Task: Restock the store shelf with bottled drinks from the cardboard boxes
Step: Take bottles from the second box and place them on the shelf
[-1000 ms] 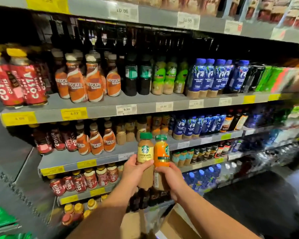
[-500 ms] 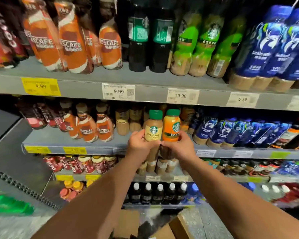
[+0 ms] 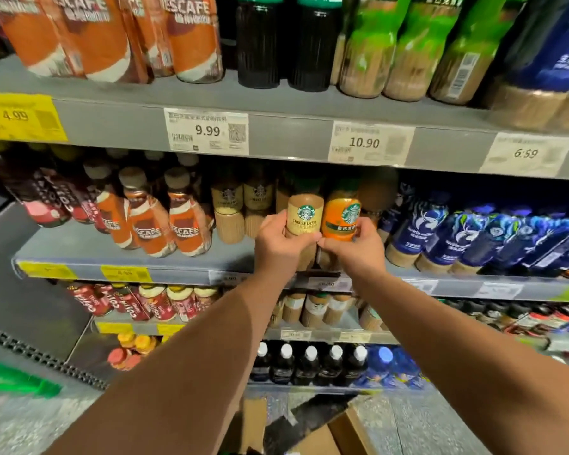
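I'm shelving: my left grip (image 3: 281, 246) hugs the cream-labelled drink bottle (image 3: 304, 218), my right grip (image 3: 358, 249) the round orange drink bottle (image 3: 340, 220). Next, I think, I push both toward twelve o'clock onto the grey metal shelf (image 3: 112, 254).

Dim shelf recesses, motion blur, wide-angle edge distortion
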The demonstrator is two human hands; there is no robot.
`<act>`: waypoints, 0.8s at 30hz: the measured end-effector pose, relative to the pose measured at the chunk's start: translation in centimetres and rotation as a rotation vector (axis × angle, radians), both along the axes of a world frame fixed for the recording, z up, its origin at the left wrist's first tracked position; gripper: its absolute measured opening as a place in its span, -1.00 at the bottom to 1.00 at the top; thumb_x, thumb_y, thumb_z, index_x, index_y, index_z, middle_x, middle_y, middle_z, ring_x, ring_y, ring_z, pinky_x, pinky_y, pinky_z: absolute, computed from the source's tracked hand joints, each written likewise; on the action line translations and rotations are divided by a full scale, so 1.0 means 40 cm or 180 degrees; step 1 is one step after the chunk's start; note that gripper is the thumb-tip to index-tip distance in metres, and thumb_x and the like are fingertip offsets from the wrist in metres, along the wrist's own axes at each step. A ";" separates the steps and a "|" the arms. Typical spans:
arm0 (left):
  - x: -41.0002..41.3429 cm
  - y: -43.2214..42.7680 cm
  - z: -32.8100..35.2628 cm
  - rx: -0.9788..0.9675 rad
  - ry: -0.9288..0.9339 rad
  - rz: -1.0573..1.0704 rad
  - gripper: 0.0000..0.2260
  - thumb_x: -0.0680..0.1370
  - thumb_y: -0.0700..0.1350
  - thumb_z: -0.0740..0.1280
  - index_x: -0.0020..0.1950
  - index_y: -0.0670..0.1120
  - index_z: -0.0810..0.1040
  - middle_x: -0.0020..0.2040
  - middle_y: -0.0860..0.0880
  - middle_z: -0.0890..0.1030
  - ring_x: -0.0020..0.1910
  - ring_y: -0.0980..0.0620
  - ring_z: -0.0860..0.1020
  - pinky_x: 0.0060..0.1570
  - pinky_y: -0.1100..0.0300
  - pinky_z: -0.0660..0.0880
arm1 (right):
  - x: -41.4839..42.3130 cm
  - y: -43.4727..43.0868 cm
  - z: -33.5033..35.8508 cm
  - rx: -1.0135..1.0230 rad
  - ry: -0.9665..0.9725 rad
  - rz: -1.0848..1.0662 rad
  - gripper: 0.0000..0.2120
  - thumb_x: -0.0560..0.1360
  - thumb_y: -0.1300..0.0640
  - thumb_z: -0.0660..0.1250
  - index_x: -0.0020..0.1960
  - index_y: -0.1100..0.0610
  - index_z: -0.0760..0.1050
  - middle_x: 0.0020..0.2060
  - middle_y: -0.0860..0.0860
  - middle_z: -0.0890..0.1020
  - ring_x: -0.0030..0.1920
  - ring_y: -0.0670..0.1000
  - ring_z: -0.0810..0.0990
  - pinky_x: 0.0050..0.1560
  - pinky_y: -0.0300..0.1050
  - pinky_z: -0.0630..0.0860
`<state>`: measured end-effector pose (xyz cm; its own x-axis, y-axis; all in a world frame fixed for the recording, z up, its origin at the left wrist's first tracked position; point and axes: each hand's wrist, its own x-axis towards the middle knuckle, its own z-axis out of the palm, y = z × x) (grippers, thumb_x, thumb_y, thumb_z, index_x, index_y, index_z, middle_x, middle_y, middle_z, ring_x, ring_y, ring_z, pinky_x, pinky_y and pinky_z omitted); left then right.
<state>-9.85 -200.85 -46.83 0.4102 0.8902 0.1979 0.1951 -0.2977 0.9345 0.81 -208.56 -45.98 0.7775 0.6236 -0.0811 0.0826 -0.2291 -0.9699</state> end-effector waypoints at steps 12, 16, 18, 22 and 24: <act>0.000 -0.013 -0.063 -0.0175 -0.0173 0.0284 -0.51 0.35 -0.06 0.53 0.24 -0.06 0.51 0.00 0.13 0.57 -0.11 0.31 0.51 -0.17 0.48 0.42 | -0.011 0.014 -0.079 0.0191 -0.0176 0.0013 -0.44 0.25 0.20 0.59 0.15 -0.03 0.41 -0.03 -0.15 0.62 -0.01 -0.18 0.60 -0.06 -0.26 0.53; 0.001 -0.024 -0.077 -0.0343 -0.0200 0.0328 -0.59 0.39 -0.03 0.51 0.19 -0.04 0.52 -0.07 0.18 0.54 -0.17 0.35 0.47 -0.20 0.43 0.40 | -0.015 0.004 -0.089 -0.0155 -0.0390 0.0030 -0.43 0.28 0.27 0.54 0.20 -0.01 0.42 0.01 -0.11 0.61 0.05 -0.08 0.59 0.02 -0.17 0.52; -0.003 -0.022 -0.077 -0.0392 -0.0219 0.0274 -0.57 0.40 -0.05 0.50 0.22 -0.07 0.51 -0.01 0.13 0.56 -0.11 0.27 0.50 -0.15 0.40 0.43 | -0.017 -0.001 -0.082 -0.0311 -0.0400 0.0034 -0.43 0.28 0.29 0.53 0.22 0.03 0.43 0.06 -0.05 0.62 0.08 -0.02 0.59 0.13 -0.06 0.53; -0.049 -0.033 -0.095 -0.0433 0.0283 0.0214 -0.46 0.48 -0.11 0.42 0.42 -0.07 0.34 0.32 -0.05 0.42 0.17 0.04 0.46 0.09 0.22 0.41 | -0.057 -0.034 -0.077 -0.0397 -0.0443 0.0010 -0.53 0.38 0.23 0.40 0.27 0.04 0.44 0.08 -0.08 0.60 0.04 -0.05 0.57 0.10 -0.01 0.54; -0.103 -0.049 -0.108 0.0038 0.0869 0.0078 -0.57 0.52 -0.14 0.35 0.38 -0.08 0.38 0.30 -0.08 0.39 0.20 -0.03 0.44 0.09 0.23 0.36 | -0.104 -0.071 -0.095 -0.0359 -0.0413 -0.0276 -0.63 0.42 0.23 0.31 0.21 0.05 0.44 0.06 -0.07 0.56 0.01 -0.03 0.55 0.00 -0.05 0.51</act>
